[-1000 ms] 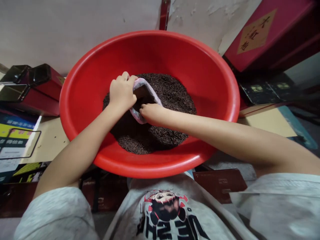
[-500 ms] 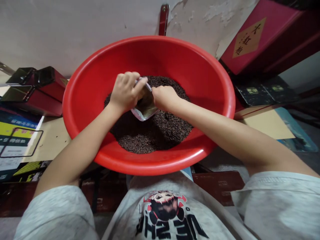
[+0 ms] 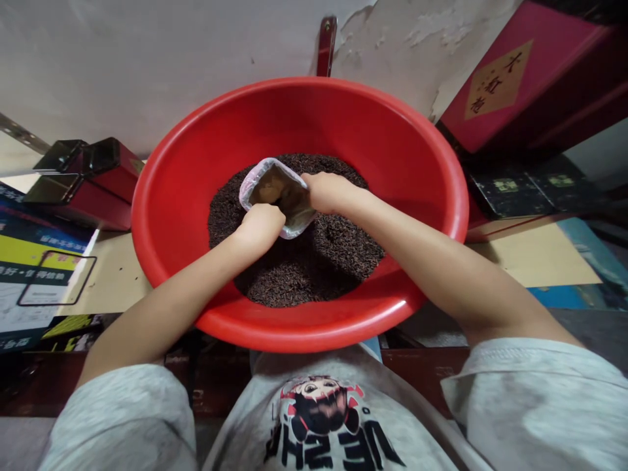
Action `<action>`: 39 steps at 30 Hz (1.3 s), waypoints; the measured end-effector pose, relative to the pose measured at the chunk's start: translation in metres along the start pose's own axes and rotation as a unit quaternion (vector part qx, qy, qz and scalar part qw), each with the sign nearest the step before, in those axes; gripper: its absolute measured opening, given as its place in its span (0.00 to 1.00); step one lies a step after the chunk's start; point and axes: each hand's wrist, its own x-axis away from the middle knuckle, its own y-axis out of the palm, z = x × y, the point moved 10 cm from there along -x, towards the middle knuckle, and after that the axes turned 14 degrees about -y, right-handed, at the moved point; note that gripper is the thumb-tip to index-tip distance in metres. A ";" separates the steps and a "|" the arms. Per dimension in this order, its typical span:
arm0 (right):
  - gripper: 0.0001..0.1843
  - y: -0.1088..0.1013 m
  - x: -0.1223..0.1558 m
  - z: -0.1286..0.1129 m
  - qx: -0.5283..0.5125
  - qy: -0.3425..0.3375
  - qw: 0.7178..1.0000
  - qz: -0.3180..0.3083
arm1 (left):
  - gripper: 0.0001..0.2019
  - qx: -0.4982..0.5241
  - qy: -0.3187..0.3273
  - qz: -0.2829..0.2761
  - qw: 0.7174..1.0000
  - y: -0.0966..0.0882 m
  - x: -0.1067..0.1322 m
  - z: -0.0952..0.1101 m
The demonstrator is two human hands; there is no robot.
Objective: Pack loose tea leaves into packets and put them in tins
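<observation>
My right hand [image 3: 331, 192] is closed on the right edge of a silvery foil-lined bag [image 3: 295, 226], whose wide mouth faces up toward me. At the bag's near left rim, my left hand [image 3: 265, 224] is closed, with its fingers curled over the edge and hidden inside the mouth. Both hands hold the bag above a heap of dark loose tea leaves [image 3: 294, 281]. The heap lies in the bottom of a large red plastic basin [image 3: 304, 335]. Shadow inside the bag keeps me from telling its contents.
Red and black tea boxes [image 3: 105, 203] stand left of the basin. A tall red box with Chinese characters [image 3: 534, 72] leans in at the right, over black-lidded boxes [image 3: 510, 190]. Behind the basin is a peeling wall [image 3: 196, 52]. Printed packaging [image 3: 44, 268] lies at left.
My left hand has moved from the bag's far left edge down to its near left rim. The bag's mouth now shows wider. My right hand keeps its hold.
</observation>
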 end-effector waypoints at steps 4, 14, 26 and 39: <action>0.20 -0.025 0.006 0.008 0.040 0.007 0.997 0.062 | 0.17 0.037 0.045 0.142 0.988 -0.021 -0.001 0.005; 0.24 -0.059 0.009 0.073 0.128 0.109 0.976 0.137 | 0.10 0.038 0.244 0.216 0.945 -0.008 0.004 0.059; 0.32 0.018 -0.026 0.082 0.244 0.158 0.956 0.036 | 0.30 0.241 -0.237 -0.119 0.934 0.097 -0.071 -0.049; 0.34 0.024 -0.016 0.053 0.268 0.118 0.956 -0.013 | 0.29 0.438 -0.491 -0.192 0.728 0.168 -0.008 -0.032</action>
